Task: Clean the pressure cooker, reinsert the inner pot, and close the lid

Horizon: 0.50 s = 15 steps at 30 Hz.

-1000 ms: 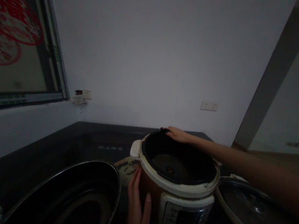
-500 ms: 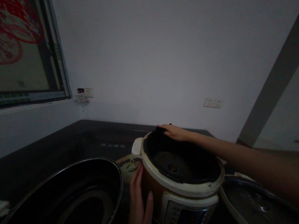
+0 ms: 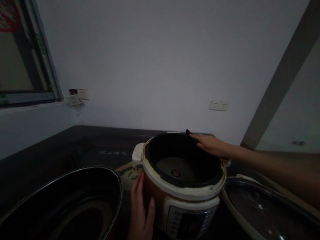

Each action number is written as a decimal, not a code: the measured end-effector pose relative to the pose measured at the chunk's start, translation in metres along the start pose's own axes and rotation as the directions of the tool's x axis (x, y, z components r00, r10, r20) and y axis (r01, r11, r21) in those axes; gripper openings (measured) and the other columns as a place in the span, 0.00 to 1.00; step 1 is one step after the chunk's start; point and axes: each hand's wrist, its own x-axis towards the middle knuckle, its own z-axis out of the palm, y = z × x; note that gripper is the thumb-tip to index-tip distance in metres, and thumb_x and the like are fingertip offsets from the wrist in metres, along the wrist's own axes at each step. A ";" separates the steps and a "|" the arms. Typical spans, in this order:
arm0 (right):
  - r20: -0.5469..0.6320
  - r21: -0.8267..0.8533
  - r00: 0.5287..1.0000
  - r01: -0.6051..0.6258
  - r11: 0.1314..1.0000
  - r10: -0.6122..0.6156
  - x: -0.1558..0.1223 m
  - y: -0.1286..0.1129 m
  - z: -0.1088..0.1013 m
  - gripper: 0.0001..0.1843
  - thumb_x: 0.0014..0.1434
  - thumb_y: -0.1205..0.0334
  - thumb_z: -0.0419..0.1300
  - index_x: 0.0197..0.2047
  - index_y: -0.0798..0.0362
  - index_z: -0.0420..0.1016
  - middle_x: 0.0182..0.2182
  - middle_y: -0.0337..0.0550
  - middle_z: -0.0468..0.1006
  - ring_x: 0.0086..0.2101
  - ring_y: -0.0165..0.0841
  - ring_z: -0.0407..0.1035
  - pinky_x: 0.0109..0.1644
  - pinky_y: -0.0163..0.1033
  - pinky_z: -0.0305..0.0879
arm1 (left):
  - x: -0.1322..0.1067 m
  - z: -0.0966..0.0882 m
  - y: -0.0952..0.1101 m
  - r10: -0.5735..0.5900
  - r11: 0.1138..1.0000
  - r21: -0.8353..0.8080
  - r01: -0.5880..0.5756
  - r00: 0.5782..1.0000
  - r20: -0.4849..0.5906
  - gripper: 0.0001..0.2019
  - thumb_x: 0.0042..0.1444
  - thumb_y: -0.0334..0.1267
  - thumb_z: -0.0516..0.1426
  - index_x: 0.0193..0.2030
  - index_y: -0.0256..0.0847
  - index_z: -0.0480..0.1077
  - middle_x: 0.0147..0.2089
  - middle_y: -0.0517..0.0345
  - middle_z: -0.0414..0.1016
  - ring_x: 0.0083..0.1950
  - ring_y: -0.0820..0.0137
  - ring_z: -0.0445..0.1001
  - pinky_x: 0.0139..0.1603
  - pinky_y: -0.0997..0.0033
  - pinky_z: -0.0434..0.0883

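Observation:
An electric pressure cooker (image 3: 183,193) with a white rim, brownish body and front control panel stands lidless, showing its dark interior. My left hand (image 3: 140,215) lies against the cooker's left side, fingers stretched and thumb apart. Over the far right rim reaches my right hand (image 3: 211,145), its fingers bent at the inner wall. A small dark, cloth-like piece (image 3: 188,132) pokes out above those fingers; most of it is hidden.
A large dark pan (image 3: 117,176) stands close on the left. To the right lies a round lid (image 3: 257,208) with a pale rim. Behind the black countertop (image 3: 94,138) rises a wall with a socket (image 3: 218,105).
My right hand has slid right along the cooker's far rim with the dark piece. The whole view has shifted slightly; my left hand stays against the cooker's side.

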 end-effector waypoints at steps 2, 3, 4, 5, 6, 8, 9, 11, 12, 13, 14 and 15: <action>0.005 0.002 1.000 -0.007 1.000 0.007 0.000 -0.003 -0.001 0.30 0.60 0.61 0.48 0.65 0.60 0.59 0.60 0.56 0.66 0.58 0.42 0.64 0.63 0.50 0.58 | 0.001 0.000 -0.002 0.007 1.000 0.013 -0.007 1.000 -0.004 0.28 0.66 0.38 0.46 0.70 0.55 0.42 0.73 0.54 0.43 0.72 0.61 0.45 0.70 0.48 0.47; 0.008 0.006 1.000 -0.009 1.000 0.009 0.003 -0.004 -0.001 0.29 0.61 0.61 0.48 0.64 0.60 0.60 0.60 0.55 0.67 0.58 0.41 0.64 0.63 0.49 0.58 | 0.001 0.000 -0.002 0.008 1.000 0.016 -0.008 1.000 -0.005 0.28 0.66 0.38 0.46 0.70 0.54 0.42 0.73 0.54 0.43 0.72 0.61 0.45 0.70 0.49 0.48; 0.010 0.012 1.000 -0.012 1.000 0.012 0.007 -0.006 -0.001 0.28 0.61 0.62 0.47 0.64 0.60 0.60 0.60 0.55 0.67 0.58 0.41 0.65 0.63 0.48 0.58 | 0.001 0.000 -0.002 0.011 1.000 0.017 -0.011 1.000 -0.006 0.28 0.66 0.38 0.46 0.70 0.54 0.42 0.72 0.53 0.44 0.72 0.60 0.45 0.70 0.48 0.48; 0.009 0.018 1.000 -0.016 1.000 0.016 0.013 -0.007 -0.001 0.28 0.62 0.62 0.47 0.64 0.60 0.60 0.60 0.55 0.67 0.58 0.40 0.64 0.64 0.48 0.57 | 0.001 0.000 -0.002 0.015 1.000 0.017 -0.014 1.000 -0.008 0.28 0.66 0.38 0.46 0.70 0.53 0.42 0.72 0.53 0.44 0.72 0.60 0.45 0.70 0.48 0.48; 0.007 0.024 1.000 -0.020 1.000 0.019 0.019 -0.009 0.000 0.27 0.62 0.63 0.47 0.63 0.60 0.61 0.60 0.54 0.67 0.59 0.40 0.63 0.64 0.48 0.57 | 0.001 0.000 -0.002 0.019 1.000 0.018 -0.019 1.000 -0.008 0.28 0.66 0.38 0.46 0.70 0.53 0.42 0.72 0.53 0.44 0.72 0.60 0.45 0.70 0.48 0.48; 0.003 0.037 1.000 -0.020 0.999 0.020 0.034 -0.014 0.001 0.24 0.63 0.64 0.45 0.62 0.58 0.63 0.59 0.52 0.69 0.59 0.38 0.63 0.64 0.47 0.57 | 0.001 0.000 -0.002 0.021 1.000 0.016 -0.021 1.000 -0.011 0.28 0.66 0.38 0.46 0.70 0.53 0.42 0.72 0.53 0.44 0.73 0.60 0.45 0.70 0.48 0.48; 0.005 0.043 1.000 -0.018 0.999 0.018 0.042 -0.017 0.002 0.23 0.64 0.65 0.45 0.60 0.56 0.65 0.57 0.51 0.71 0.59 0.38 0.63 0.63 0.47 0.58 | 0.001 0.000 -0.002 0.020 1.000 0.014 -0.020 1.000 -0.012 0.28 0.66 0.38 0.46 0.70 0.53 0.42 0.72 0.53 0.44 0.73 0.60 0.44 0.70 0.48 0.48; 0.018 0.051 1.000 -0.014 0.999 0.013 0.057 -0.023 0.002 0.19 0.66 0.63 0.46 0.56 0.54 0.69 0.53 0.49 0.75 0.55 0.37 0.67 0.60 0.48 0.62 | 0.001 0.001 -0.001 0.015 1.000 0.011 -0.015 1.000 -0.010 0.28 0.66 0.39 0.46 0.70 0.54 0.42 0.73 0.54 0.43 0.73 0.60 0.44 0.70 0.48 0.47; 0.029 0.051 0.999 -0.018 0.999 0.017 0.063 -0.025 0.001 0.16 0.67 0.61 0.48 0.53 0.54 0.70 0.51 0.49 0.76 0.52 0.37 0.69 0.57 0.48 0.64 | 0.001 0.000 -0.001 0.014 1.000 0.010 -0.014 1.000 -0.008 0.28 0.66 0.39 0.46 0.70 0.54 0.42 0.73 0.55 0.43 0.73 0.61 0.44 0.70 0.47 0.47; 0.040 0.048 0.999 -0.027 0.998 0.025 0.067 -0.026 0.000 0.15 0.66 0.58 0.51 0.51 0.55 0.71 0.48 0.48 0.76 0.49 0.36 0.71 0.55 0.49 0.66 | 0.001 0.000 0.000 0.011 1.000 0.009 -0.011 1.000 -0.007 0.28 0.66 0.39 0.46 0.70 0.55 0.42 0.73 0.55 0.43 0.73 0.61 0.44 0.70 0.47 0.47; 0.051 0.042 0.998 -0.039 0.998 0.037 0.070 -0.027 -0.002 0.15 0.65 0.55 0.53 0.49 0.56 0.71 0.46 0.47 0.76 0.46 0.36 0.72 0.53 0.49 0.67 | 0.001 0.000 0.000 0.008 1.000 0.011 -0.008 1.000 -0.006 0.27 0.66 0.39 0.46 0.70 0.56 0.42 0.73 0.56 0.43 0.73 0.61 0.43 0.70 0.47 0.46; 0.062 0.035 0.997 -0.053 0.998 0.051 0.070 -0.027 -0.005 0.16 0.64 0.53 0.55 0.47 0.56 0.72 0.44 0.45 0.76 0.44 0.35 0.72 0.50 0.49 0.68 | 0.001 0.000 0.001 0.004 1.000 0.011 -0.004 1.000 -0.006 0.27 0.66 0.39 0.45 0.70 0.57 0.42 0.73 0.57 0.42 0.73 0.62 0.43 0.70 0.47 0.46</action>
